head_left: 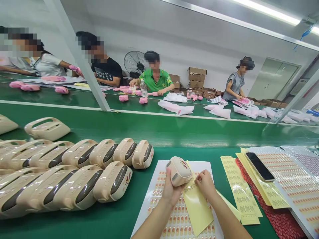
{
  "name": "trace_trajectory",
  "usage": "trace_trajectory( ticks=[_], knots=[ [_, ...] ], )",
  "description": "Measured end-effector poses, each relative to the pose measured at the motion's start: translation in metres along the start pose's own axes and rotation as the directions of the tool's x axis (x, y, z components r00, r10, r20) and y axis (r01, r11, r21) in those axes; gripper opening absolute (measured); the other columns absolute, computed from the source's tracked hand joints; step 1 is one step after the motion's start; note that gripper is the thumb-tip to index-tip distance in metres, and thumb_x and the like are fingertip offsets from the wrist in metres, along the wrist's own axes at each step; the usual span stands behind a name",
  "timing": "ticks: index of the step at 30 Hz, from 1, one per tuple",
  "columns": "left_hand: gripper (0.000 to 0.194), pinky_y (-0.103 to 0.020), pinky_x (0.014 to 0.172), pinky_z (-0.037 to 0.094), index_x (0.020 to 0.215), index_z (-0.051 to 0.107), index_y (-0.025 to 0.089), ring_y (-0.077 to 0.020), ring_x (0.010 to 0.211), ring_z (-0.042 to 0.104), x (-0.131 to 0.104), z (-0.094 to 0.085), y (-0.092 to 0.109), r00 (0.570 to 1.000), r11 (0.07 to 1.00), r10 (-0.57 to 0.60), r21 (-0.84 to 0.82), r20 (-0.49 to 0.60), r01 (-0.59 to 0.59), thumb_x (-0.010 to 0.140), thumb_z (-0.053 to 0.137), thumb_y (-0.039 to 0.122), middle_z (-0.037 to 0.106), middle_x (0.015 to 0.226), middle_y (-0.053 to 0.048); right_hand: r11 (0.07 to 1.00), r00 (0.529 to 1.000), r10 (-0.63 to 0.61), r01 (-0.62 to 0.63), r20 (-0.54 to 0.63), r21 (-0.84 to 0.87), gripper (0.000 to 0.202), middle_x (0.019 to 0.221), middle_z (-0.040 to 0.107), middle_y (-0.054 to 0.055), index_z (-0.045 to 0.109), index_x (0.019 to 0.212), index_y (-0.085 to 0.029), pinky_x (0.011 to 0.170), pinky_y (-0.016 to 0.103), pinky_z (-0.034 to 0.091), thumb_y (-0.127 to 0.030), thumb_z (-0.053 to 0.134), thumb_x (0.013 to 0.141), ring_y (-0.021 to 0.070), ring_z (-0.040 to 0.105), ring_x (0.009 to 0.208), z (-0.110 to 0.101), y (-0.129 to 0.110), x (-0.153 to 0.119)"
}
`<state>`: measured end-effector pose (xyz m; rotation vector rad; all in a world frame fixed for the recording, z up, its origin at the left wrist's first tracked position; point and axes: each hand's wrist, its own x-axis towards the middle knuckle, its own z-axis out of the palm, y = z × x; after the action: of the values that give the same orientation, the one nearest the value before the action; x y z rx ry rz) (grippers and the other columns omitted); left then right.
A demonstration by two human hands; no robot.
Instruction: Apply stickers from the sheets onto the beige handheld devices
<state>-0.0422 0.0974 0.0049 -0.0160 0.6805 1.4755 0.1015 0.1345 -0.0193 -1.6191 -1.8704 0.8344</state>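
Observation:
My left hand (171,191) is closed around a beige rounded plastic housing (179,170) with a red printed design on its end, tilted above the sheets. Close beside it, the fingers of my right hand (205,184) pinch the upper edge of a yellow sticker sheet (198,212); whether a single label is between the fingertips cannot be made out. Under both lies a white sheet of oval stickers (152,212), orange and clear, on the green table. Rows of similar beige housings (113,182) with handles and dark panels stand to the left.
On the right lie more yellow label sheets (239,186), a phone (260,167), red bubble wrap (271,212) and further sticker sheets (294,186). A green conveyor belt (174,131) runs behind. Several people sit or stand across it, among pink items and white bags (175,108).

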Motion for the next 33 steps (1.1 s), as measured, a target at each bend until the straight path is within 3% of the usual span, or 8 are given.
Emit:
trace_trajectory(
  ticks=[7,13,20,24,27,30,33],
  knots=[
    [0.044,-0.033,0.074,0.052,0.11,0.059,0.018,-0.0214,0.085,0.065,0.0,0.001,-0.005,0.998,0.997,0.055,0.049,-0.02,-0.054,0.085,0.041,0.049,0.07,0.095,-0.009,0.997,0.98,-0.029,0.015,0.196,0.072,0.005,0.079,0.058,0.002,0.06,0.064,-0.018,0.063,0.025,0.046,-0.017,0.059,0.068,0.0151,0.057,0.069,-0.023,-0.001,-0.012],
    [0.045,-0.037,0.076,0.051,0.11,0.059,0.018,-0.0249,0.09,0.064,-0.001,0.002,-0.007,0.995,0.992,0.102,0.074,-0.02,-0.1,0.084,0.041,0.05,0.069,0.099,-0.011,0.997,0.993,0.071,-0.071,0.093,-0.007,0.009,0.082,0.055,0.006,0.058,0.058,-0.016,0.07,0.031,0.043,-0.015,0.056,0.067,0.0198,0.055,0.076,-0.011,-0.004,0.003],
    [0.045,-0.037,0.076,0.051,0.102,0.062,0.018,-0.0248,0.091,0.064,0.0,0.004,-0.006,0.996,0.986,0.091,0.136,0.014,-0.092,0.085,0.037,0.051,0.07,0.094,-0.008,0.999,0.994,0.031,-0.033,0.101,0.017,0.014,0.084,0.052,0.008,0.055,0.056,-0.017,0.078,0.034,0.039,-0.005,0.053,0.064,0.0239,0.05,0.089,-0.003,-0.008,0.002],
    [0.039,-0.034,0.073,0.051,0.096,0.063,0.015,-0.0237,0.084,0.065,0.001,0.007,-0.005,0.998,0.975,0.059,0.213,0.039,-0.066,0.08,0.048,0.048,0.071,0.085,-0.008,0.99,0.966,-0.01,-0.026,0.258,0.137,0.009,0.082,0.052,0.005,0.055,0.057,-0.017,0.065,0.03,0.044,-0.011,0.058,0.064,0.0183,0.053,0.073,-0.021,-0.011,-0.008],
    [0.039,-0.031,0.068,0.051,0.102,0.06,0.019,-0.0213,0.078,0.065,0.001,0.009,-0.005,0.996,0.958,0.064,0.275,0.062,-0.078,0.074,0.058,0.047,0.07,0.084,-0.005,0.97,0.932,-0.083,-0.007,0.353,0.244,0.01,0.079,0.054,0.002,0.056,0.058,-0.018,0.064,0.027,0.044,-0.022,0.063,0.064,0.0153,0.054,0.07,-0.042,-0.018,-0.016],
    [0.044,-0.03,0.067,0.051,0.108,0.055,0.025,-0.0211,0.082,0.063,-0.001,0.012,-0.004,0.99,0.935,0.082,0.335,0.115,-0.117,0.07,0.064,0.045,0.068,0.091,-0.002,0.906,0.932,-0.163,0.012,0.323,0.422,0.019,0.079,0.053,0.001,0.054,0.063,-0.019,0.065,0.027,0.043,-0.035,0.063,0.065,0.0138,0.052,0.069,-0.06,-0.034,-0.018],
    [0.049,-0.029,0.065,0.05,0.111,0.054,0.027,-0.0223,0.087,0.062,-0.005,0.014,-0.004,0.982,0.908,0.09,0.392,0.166,-0.15,0.067,0.067,0.044,0.066,0.098,-0.003,0.873,0.963,-0.145,0.017,0.226,0.488,0.023,0.073,0.051,0.0,0.053,0.063,-0.019,0.066,0.029,0.041,-0.04,0.064,0.063,0.0142,0.05,0.068,-0.069,-0.053,-0.012]
  ],
)
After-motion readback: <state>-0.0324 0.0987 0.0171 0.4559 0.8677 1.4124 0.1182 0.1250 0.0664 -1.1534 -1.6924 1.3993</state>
